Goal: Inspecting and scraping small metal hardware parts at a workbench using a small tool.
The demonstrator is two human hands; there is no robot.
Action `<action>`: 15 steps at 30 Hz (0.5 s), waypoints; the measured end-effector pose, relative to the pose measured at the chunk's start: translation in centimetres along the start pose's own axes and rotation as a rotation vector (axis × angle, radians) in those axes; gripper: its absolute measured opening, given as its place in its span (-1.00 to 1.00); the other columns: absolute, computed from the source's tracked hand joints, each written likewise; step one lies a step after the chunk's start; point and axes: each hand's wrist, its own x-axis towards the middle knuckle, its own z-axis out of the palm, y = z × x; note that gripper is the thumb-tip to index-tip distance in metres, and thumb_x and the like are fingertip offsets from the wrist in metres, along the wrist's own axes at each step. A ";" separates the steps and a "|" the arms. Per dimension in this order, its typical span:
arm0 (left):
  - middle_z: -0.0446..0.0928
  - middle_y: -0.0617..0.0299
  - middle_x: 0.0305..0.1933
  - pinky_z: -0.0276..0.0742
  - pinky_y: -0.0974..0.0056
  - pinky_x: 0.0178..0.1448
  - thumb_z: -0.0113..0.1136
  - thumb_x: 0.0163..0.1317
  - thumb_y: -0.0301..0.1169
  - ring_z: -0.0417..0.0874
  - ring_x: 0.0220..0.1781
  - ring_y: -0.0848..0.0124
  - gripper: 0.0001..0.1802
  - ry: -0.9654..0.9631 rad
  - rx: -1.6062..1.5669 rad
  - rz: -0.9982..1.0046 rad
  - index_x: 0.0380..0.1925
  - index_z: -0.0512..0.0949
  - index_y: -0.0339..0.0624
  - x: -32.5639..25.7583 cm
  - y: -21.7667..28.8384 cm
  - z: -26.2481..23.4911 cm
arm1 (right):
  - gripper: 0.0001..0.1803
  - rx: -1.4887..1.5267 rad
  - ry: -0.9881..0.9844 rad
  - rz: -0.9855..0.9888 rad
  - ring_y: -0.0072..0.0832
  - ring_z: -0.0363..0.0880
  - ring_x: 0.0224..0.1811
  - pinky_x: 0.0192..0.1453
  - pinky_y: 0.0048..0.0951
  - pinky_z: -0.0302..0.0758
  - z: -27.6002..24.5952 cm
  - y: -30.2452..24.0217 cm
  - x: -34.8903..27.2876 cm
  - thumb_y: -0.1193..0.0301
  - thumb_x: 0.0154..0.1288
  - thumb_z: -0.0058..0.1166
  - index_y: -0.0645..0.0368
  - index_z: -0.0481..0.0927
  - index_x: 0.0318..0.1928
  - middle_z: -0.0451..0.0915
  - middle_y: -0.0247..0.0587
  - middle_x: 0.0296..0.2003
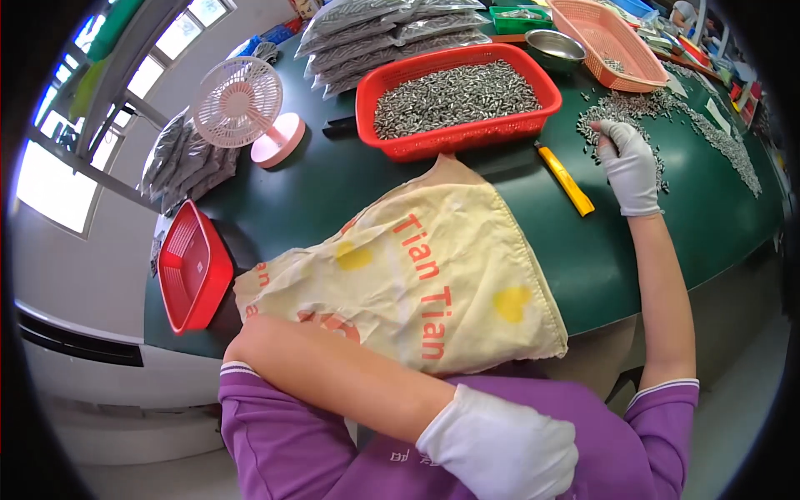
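My right hand (pixel 627 167), in a white glove with bare fingertips, is over a loose spread of small metal pins (pixel 621 112) at the right of the table. Its thumb and fingers are drawn together; anything between them is too small to make out. Across my chest lies my left forearm, and my left hand (pixel 504 446), gloved in white, is closed against my purple shirt. Its fingertips are turned out of sight, so what they hold, if anything, is hidden. A cream printed cloth (pixel 425 258) covers the table edge before me.
Behind the cloth stands a red basket (pixel 387 150) full of metal pins. A yellow utility knife (pixel 567 182) lies beside my right hand. Farther off are a metal bowl (pixel 554 46), a peach basket (pixel 633 75) and stacked bags (pixel 358 42). Leftward sit a pink fan (pixel 237 96) and red tray (pixel 196 267).
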 end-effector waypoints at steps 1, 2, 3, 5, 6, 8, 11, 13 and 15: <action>0.34 0.26 -0.57 0.25 0.31 -0.44 0.04 0.18 -0.29 0.35 -0.56 0.38 -0.78 0.046 -0.004 0.032 -0.58 0.45 -0.13 0.3 1.2 -0.3 | -0.82 -0.004 0.008 0.009 -0.30 0.61 -0.37 -0.25 -0.37 0.53 -0.1 0.0 0.0 0.56 0.20 0.12 0.13 0.64 -0.18 0.61 -0.17 -0.37; 0.34 0.26 -0.57 0.25 0.31 -0.44 0.04 0.18 -0.29 0.35 -0.56 0.38 -0.78 0.038 -0.003 0.029 -0.58 0.45 -0.13 0.4 2.3 -0.8 | -0.84 -0.006 0.020 0.020 -0.28 0.61 -0.36 -0.24 -0.36 0.53 -0.3 -0.2 0.0 0.55 0.20 0.12 0.13 0.64 -0.19 0.61 -0.17 -0.36; 0.34 0.27 -0.57 0.24 0.32 -0.45 0.03 0.16 -0.30 0.36 -0.56 0.39 -0.80 0.017 0.045 -0.019 -0.58 0.44 -0.13 0.5 3.4 -1.3 | -0.86 -0.001 0.075 -0.017 -0.27 0.62 -0.33 -0.23 -0.36 0.54 -0.4 -0.5 0.3 0.54 0.20 0.14 0.13 0.64 -0.21 0.62 -0.17 -0.34; 0.33 0.28 -0.57 0.23 0.32 -0.46 0.03 0.14 -0.30 0.36 -0.56 0.41 -0.81 0.000 0.103 -0.071 -0.58 0.43 -0.12 0.9 4.9 -1.8 | -0.88 -0.032 0.130 -0.007 -0.28 0.62 -0.32 -0.22 -0.37 0.54 -1.0 -1.9 0.8 0.54 0.20 0.15 0.14 0.62 -0.22 0.62 -0.17 -0.33; 0.33 0.27 -0.57 0.23 0.33 -0.45 0.01 0.14 -0.32 0.35 -0.56 0.41 -0.82 0.020 0.099 -0.039 -0.58 0.43 -0.12 1.2 5.5 -1.9 | -0.89 -0.030 0.135 0.018 -0.29 0.62 -0.32 -0.21 -0.38 0.54 -1.3 -2.9 1.1 0.55 0.20 0.15 0.15 0.61 -0.24 0.62 -0.18 -0.34; 0.33 0.26 -0.55 0.24 0.32 -0.44 -0.02 0.16 -0.35 0.34 -0.55 0.41 -0.83 -0.017 0.178 -0.017 -0.55 0.44 -0.15 1.4 7.1 -2.4 | -0.90 0.084 0.160 -0.069 -0.27 0.61 -0.33 -0.21 -0.37 0.54 -2.2 -5.5 1.6 0.56 0.19 0.15 0.15 0.60 -0.26 0.62 -0.19 -0.33; 0.35 0.24 -0.52 0.27 0.32 -0.40 -0.06 0.17 -0.37 0.36 -0.52 0.40 -0.83 -0.103 0.290 0.013 -0.50 0.45 -0.18 1.9 8.8 -2.7 | -0.84 0.104 0.011 -0.237 -0.27 0.59 -0.30 -0.19 -0.35 0.52 -3.2 -10.0 1.2 0.60 0.13 0.15 0.15 0.59 -0.25 0.60 -0.21 -0.33; 0.36 0.23 -0.52 0.27 0.32 -0.40 -0.05 0.15 -0.36 0.37 -0.51 0.39 -0.84 -0.138 0.270 -0.031 -0.51 0.46 -0.17 2.4 10.0 -2.8 | -0.87 0.022 -0.107 -0.344 -0.31 0.56 -0.30 -0.21 -0.31 0.51 -2.6 -12.8 0.4 0.51 0.09 0.15 0.09 0.59 -0.29 0.56 -0.28 -0.39; 0.37 0.23 -0.52 0.28 0.32 -0.40 -0.04 0.13 -0.35 0.38 -0.51 0.38 -0.84 -0.188 0.243 -0.106 -0.51 0.46 -0.16 2.9 11.2 -3.1 | -0.94 -0.119 -0.198 -0.442 -0.35 0.52 -0.36 -0.26 -0.33 0.50 -1.3 -14.5 -0.7 0.39 0.08 0.12 0.03 0.55 -0.39 0.48 -0.32 -0.49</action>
